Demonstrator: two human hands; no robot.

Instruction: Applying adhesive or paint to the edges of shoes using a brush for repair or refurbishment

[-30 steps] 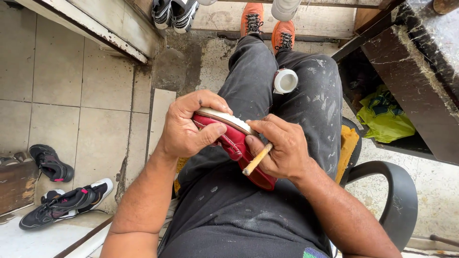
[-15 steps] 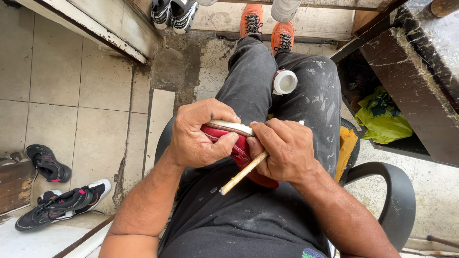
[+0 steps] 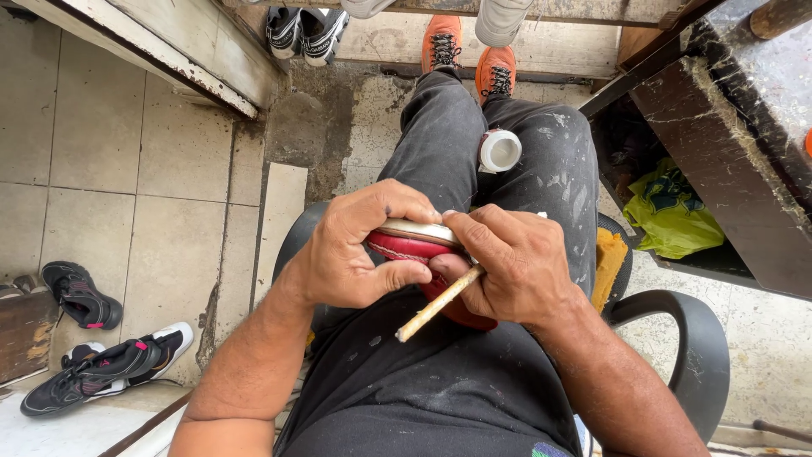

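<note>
On my lap lies a red shoe [image 3: 414, 247] with a pale sole edge facing up. My left hand [image 3: 355, 250] wraps over its left end, thumb pressed against the red side. My right hand [image 3: 516, 267] covers the shoe's right part and grips a thin wooden stick [image 3: 438, 303], which slants down to the left out of my fingers. The stick's upper tip is hidden between my fingers and the shoe. A small white pot [image 3: 499, 151] rests between my knees, beyond both hands.
I sit in a black armchair [image 3: 694, 347] with a yellow pad [image 3: 607, 267]. Dark sneakers [image 3: 106, 368] lie on the tiled floor at left, more shoes [image 3: 304, 30] stand ahead. A dark cabinet [image 3: 727, 169] with a green bag [image 3: 672, 216] stands at right.
My left hand has slid further over the shoe's sole and its thumb now presses the red side. The stick has swung from near the shoe's edge to slant down-left out of my right hand.
</note>
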